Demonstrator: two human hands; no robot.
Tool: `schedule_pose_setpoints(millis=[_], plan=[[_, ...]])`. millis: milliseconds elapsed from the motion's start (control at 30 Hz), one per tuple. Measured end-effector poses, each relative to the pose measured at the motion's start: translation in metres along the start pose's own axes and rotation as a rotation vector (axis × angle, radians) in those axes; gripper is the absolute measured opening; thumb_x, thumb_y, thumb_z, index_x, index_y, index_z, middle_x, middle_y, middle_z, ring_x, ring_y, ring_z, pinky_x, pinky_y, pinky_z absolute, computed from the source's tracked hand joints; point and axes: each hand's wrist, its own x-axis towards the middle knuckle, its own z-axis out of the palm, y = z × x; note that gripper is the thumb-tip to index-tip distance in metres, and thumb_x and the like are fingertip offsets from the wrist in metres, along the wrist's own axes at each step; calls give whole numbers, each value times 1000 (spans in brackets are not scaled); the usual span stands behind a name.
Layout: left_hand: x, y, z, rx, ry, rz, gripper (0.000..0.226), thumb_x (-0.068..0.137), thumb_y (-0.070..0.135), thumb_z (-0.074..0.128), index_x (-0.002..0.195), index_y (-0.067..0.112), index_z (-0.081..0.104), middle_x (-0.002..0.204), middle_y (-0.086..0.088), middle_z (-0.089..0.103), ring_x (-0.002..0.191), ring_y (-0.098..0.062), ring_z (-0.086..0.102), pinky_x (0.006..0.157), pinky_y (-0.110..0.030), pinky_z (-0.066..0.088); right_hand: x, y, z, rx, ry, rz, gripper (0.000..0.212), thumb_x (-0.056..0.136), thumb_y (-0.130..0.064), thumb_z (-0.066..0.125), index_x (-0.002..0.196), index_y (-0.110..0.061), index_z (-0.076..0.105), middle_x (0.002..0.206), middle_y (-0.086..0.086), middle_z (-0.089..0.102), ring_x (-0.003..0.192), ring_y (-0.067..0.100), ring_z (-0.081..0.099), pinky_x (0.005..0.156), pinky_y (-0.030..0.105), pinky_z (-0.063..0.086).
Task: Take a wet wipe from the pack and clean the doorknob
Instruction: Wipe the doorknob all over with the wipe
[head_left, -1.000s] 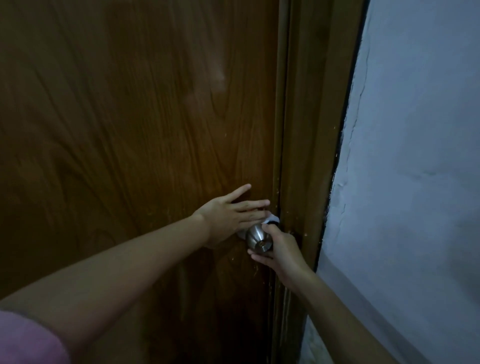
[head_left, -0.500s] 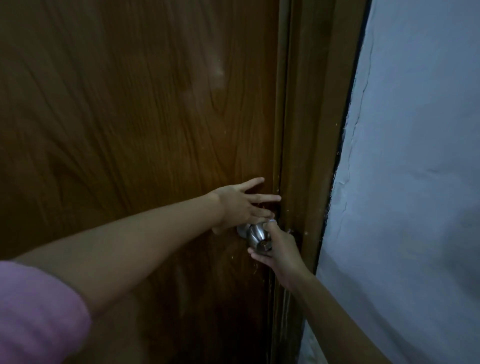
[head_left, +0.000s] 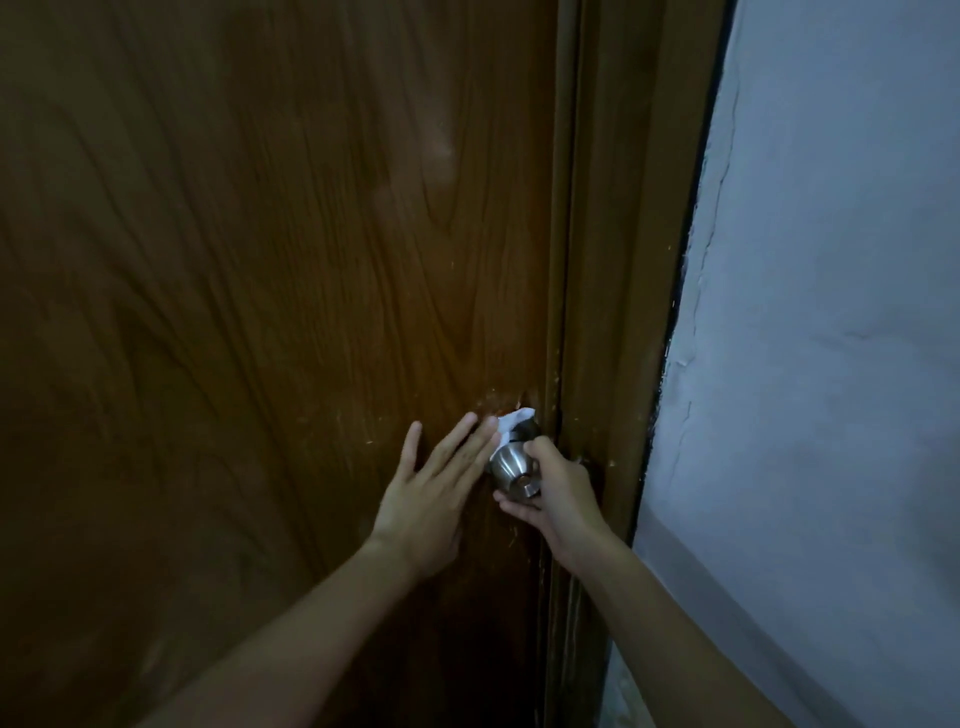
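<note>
A round brushed-metal doorknob (head_left: 508, 466) sticks out of the brown wooden door (head_left: 270, 312) near its right edge. My right hand (head_left: 558, 496) grips the knob from the right and below, fingers curled around it. My left hand (head_left: 431, 493) lies against the door just left of the knob, fingers stretched up and to the right. Its fingertips press a white wet wipe (head_left: 515, 418) onto the knob's neck, behind and above the knob. The thumb is hidden. The wipe pack is not in view.
The door frame (head_left: 618, 312) runs vertically right beside the knob. A pale blue-grey wall (head_left: 831, 364) with a cracked edge fills the right side. The light is dim.
My left hand has swung from above the knob down to its left side, the forearm dropping lower. More of the wipe shows above the knob. My right hand has kept its grip.
</note>
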Motion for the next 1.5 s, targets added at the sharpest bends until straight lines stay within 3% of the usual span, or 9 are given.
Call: schedule_pose_setpoints(millis=[167,267,400,600,833,1000,1200,1367,1500], plan=[[-4,31,16,-171,-20,-171,85,93,35,38,134,19,-35,128,0,-56,117,-17,-52,99,-50,-28,2,1,-2,49,-2,54,19,89,-25,49,103,-13,54,99,11,63,94,30,64,72,33,55],[-5,40,19,-260,-57,-206,82,92,32,38,137,20,-30,136,-1,-49,121,-19,-49,102,-50,-23,2,-2,-5,107,-25,134,25,88,-26,52,110,-16,50,97,10,62,98,32,62,84,39,52],[-9,42,18,-327,-119,-157,83,90,29,42,142,22,-22,140,2,-43,128,-20,-43,103,-50,-23,2,2,-12,146,-61,270,59,81,-37,58,133,-18,37,111,17,60,102,34,58,87,43,45],[-12,43,9,-406,-157,-66,86,87,29,47,143,25,-18,152,1,-29,132,-21,-39,103,-51,-24,0,6,-18,187,-91,365,65,78,-57,50,128,-16,47,123,16,54,113,29,50,100,50,32],[-18,27,2,-684,-66,37,81,86,20,52,147,31,0,158,11,-4,141,-13,-23,114,-47,-10,-15,7,-4,327,86,97,45,92,-34,42,129,-9,44,129,11,54,113,26,51,96,44,36],[-22,11,-3,-811,101,-36,65,88,14,50,145,22,21,155,7,23,144,-6,6,117,-32,12,-18,8,3,130,123,-130,40,95,-28,37,132,-15,43,130,3,50,117,19,47,110,45,31],[-19,5,-8,-818,115,-61,65,89,18,52,145,22,19,155,7,24,143,-5,13,117,-31,16,-12,10,6,-359,34,-448,39,99,-24,32,137,-20,37,147,-1,34,133,17,32,112,40,27],[-17,5,-8,-829,118,-75,66,89,18,53,146,20,19,155,4,25,143,-7,15,114,-24,14,-7,4,-1,-814,-24,-577,42,99,-26,21,138,-18,36,151,-1,30,140,10,14,111,25,6],[-17,5,-7,-890,126,-117,65,87,16,56,144,19,26,152,2,31,142,-9,22,110,-20,16,-11,-4,-5,-1113,-62,-670,54,89,-33,19,135,-18,41,149,-2,35,142,12,11,115,42,10]])
